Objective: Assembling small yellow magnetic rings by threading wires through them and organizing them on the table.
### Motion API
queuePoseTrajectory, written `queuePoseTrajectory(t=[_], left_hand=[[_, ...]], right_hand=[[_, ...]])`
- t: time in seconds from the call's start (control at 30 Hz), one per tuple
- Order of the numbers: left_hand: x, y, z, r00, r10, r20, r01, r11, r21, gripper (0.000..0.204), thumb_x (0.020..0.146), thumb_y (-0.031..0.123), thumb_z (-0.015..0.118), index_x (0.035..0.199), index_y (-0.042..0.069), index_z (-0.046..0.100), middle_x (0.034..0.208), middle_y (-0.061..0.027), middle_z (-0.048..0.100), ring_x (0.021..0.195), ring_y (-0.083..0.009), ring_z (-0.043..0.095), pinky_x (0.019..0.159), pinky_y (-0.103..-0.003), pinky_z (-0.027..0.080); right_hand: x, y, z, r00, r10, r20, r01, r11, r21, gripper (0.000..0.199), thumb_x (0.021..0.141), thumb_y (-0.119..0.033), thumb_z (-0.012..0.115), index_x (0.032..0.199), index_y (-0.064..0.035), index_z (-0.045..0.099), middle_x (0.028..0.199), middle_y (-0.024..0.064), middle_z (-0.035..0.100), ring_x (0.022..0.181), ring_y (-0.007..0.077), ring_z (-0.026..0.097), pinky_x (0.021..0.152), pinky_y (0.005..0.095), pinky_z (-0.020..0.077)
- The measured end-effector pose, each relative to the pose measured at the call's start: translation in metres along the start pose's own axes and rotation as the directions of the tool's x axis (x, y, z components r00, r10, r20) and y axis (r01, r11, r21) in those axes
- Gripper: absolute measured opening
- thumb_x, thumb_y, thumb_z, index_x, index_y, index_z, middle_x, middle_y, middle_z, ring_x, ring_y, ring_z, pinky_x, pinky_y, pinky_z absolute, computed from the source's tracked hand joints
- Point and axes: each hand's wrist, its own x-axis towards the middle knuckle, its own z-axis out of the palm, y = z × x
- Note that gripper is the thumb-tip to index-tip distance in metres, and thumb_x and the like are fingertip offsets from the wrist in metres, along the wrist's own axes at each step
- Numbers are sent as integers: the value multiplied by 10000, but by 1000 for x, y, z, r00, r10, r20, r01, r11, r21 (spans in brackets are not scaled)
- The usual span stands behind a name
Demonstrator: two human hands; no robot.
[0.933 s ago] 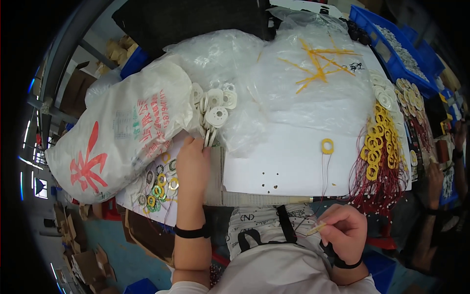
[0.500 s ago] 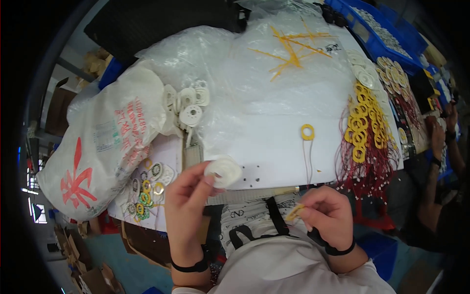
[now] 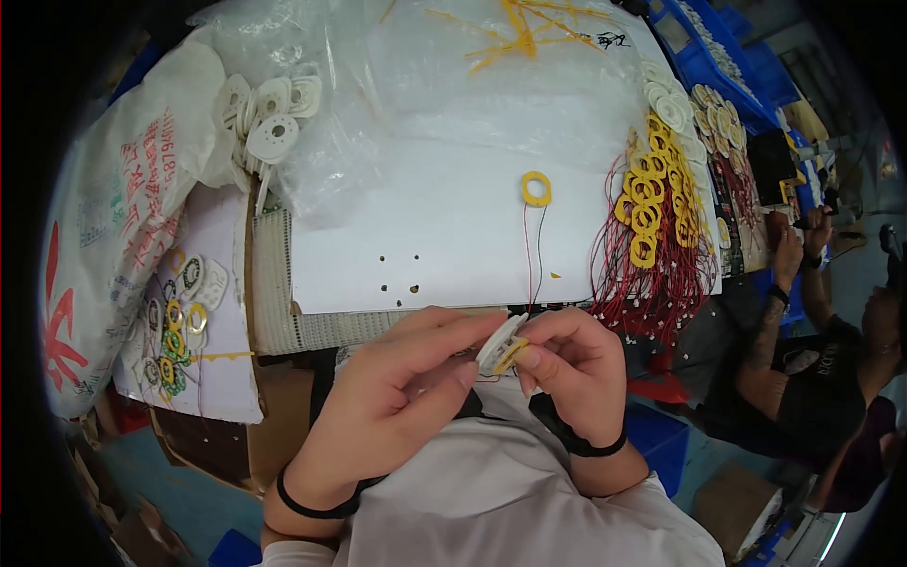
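Note:
Between the thumb and fingers of my left hand is a round white plastic disc, tilted nearly on edge. My right hand pinches a yellow ring against the disc's right face; fingers partly hide both pieces where they meet. Beyond my hands, another yellow ring with two thin wires lies flat on the white table sheet, its wires trailing toward me. Several dark little bits are on the sheet to the left of it.
A heap of yellow rings with red wires lies at right, white discs behind it. White discs spill from a sack at left. Clear plastic covers the back. A co-worker's arms are at far right.
My hands have come together, bringing the white disc and the yellow ring into contact. The disc has turned from face-up to nearly on edge. The whole view has shifted.

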Motion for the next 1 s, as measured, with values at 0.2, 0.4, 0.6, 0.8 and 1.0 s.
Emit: queuePoseTrajectory(t=[0.2,0.4,0.6,0.8,1.0], left_hand=[[6,-11,-16,993,-64,95,67,997,-28,401,951,-37,543,1349,-26,588,1182,-100,601,1072,-150,548,887,-249,427],[3,-23,-13,997,-46,60,57,980,-193,357,992,8,533,1342,-18,599,1202,-62,600,1052,-117,541,902,-228,408],[7,-23,-16,989,-133,71,146,962,-230,387,1012,94,517,1362,-65,554,1268,-125,598,1183,-209,583,1034,-334,449],[7,-25,-16,986,-157,60,166,961,-221,379,1017,121,540,1352,-53,570,1251,-106,606,1157,-190,590,1014,-320,457],[6,-31,-15,996,-86,21,88,988,-127,336,1008,98,555,1310,-35,618,1169,-91,642,1097,-163,585,963,-287,435]], right_hand=[[-1,4,4,999,45,27,-46,999,5,136,941,43,641,1075,43,616,983,89,672,728,99,607,638,224,500],[0,6,11,1000,-2,-3,2,996,-87,130,938,54,640,1066,44,620,980,87,673,731,93,608,635,213,494],[1,4,13,1000,-8,-24,5,993,-117,125,939,59,637,1063,45,624,953,85,675,719,81,602,622,206,486],[1,5,9,999,-18,-49,10,986,-169,125,940,57,638,1063,47,619,940,84,675,707,75,594,614,202,476],[2,9,11,998,2,-56,-12,984,-177,106,942,49,640,1045,45,617,932,79,673,701,72,586,609,200,469]])
